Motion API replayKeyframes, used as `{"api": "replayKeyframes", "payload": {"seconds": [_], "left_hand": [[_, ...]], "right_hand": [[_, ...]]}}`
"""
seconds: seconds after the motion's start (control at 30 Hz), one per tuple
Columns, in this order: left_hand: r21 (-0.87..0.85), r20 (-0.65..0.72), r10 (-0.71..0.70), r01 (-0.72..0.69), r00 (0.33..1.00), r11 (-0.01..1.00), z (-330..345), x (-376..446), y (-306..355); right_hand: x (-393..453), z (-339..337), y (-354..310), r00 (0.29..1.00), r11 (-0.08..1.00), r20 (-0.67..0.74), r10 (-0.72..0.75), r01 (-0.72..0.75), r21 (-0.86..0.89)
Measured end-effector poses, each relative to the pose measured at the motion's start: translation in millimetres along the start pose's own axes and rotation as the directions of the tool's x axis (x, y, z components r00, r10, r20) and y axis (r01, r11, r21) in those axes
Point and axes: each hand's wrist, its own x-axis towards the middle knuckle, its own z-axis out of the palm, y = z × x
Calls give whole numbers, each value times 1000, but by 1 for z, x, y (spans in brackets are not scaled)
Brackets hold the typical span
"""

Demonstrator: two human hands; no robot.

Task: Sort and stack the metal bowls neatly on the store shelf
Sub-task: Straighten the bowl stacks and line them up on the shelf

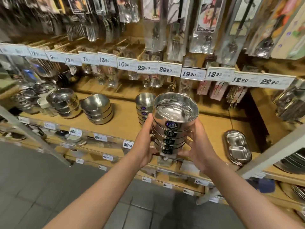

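Wooden shelf (214, 129), mid-frame: I count three bowl stacks already standing, at left (63, 103), centre-left (97, 109) and centre (143, 106). I judge the sorting mostly done. Held stack of labelled bowls (171, 123), centre frame, not yet set down: left hand (145, 142) and right hand (198, 146) curl fingers round its sides.

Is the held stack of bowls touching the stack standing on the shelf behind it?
Cannot tell. In the head view the held stack, gripped by the left hand and right hand, overlaps the shelf stack, hiding any gap.
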Motion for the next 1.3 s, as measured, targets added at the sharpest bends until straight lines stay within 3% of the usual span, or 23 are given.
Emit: {"api": "replayKeyframes", "payload": {"seconds": [0.27,0.53,0.8,1.3], "left_hand": [[-35,-98,5,-8,995,999,-93,-5,7],[-37,-156,-11,5,988,999,-164,35,18],[-40,-125,-20,15,992,999,-218,116,14],[-63,64,-130,134,989,989,-267,224,7]], "right_hand": [[18,84,30,987,998,154,49,-43,-44],[75,148,52,976,995,203,77,-63,-76],[157,187,80,992,992,28,123,-123,3],[247,209,132,991,999,-136,-10,16,47]]}}
